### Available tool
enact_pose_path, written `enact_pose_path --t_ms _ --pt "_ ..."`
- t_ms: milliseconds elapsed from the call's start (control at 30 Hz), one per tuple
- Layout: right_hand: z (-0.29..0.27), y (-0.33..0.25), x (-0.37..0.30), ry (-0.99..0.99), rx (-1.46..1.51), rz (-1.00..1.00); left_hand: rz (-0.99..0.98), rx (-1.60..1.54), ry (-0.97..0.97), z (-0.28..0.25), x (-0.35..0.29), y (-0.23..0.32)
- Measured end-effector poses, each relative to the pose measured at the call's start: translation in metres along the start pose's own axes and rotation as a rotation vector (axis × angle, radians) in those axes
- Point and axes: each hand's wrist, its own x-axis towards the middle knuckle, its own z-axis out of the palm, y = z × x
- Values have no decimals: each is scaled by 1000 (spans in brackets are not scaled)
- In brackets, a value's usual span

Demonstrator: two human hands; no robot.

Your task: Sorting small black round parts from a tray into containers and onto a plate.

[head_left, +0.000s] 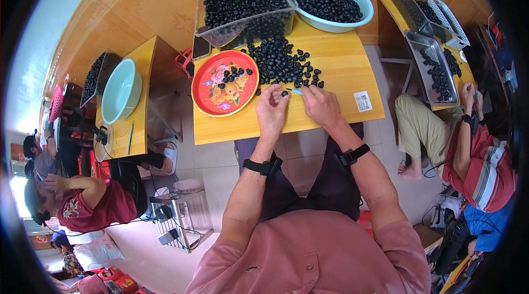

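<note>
My left hand (271, 111) pinches a small round black piece (285, 93) between thumb and fingertips, over the near edge of the yellow wooden table (330, 116). Close beside it, my right hand (322, 108) grips a thin tool with a light-blue handle (297, 91), its tip pointing at the piece. Just beyond both hands lies a loose heap of similar black pieces (278, 60). To the left, a round red tray (203, 96) with a flower print holds several of them. The exact kind of the pieces is too small to tell.
Behind the heap stand a clear plastic bin (220, 38) and a light-blue basin (330, 25), both full of black pieces. A white label (362, 101) lies at the table's right. People sit at tables on either side, one by a metal tray (453, 98), another near a basin (132, 93).
</note>
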Motion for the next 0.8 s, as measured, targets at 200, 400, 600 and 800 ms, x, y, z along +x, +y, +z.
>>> enact_pose_path --t_ms 200,400,600,800 --pt "3 3 0 31 -10 13 143 239 12 -7 -2 13" --pt "6 2 -1 59 -12 13 407 515 101 -56 32 37" --pt "6 4 -1 56 -10 30 684 873 110 -72 45 55" --pt "4 4 -2 47 8 24 406 1088 -194 -46 -9 38"
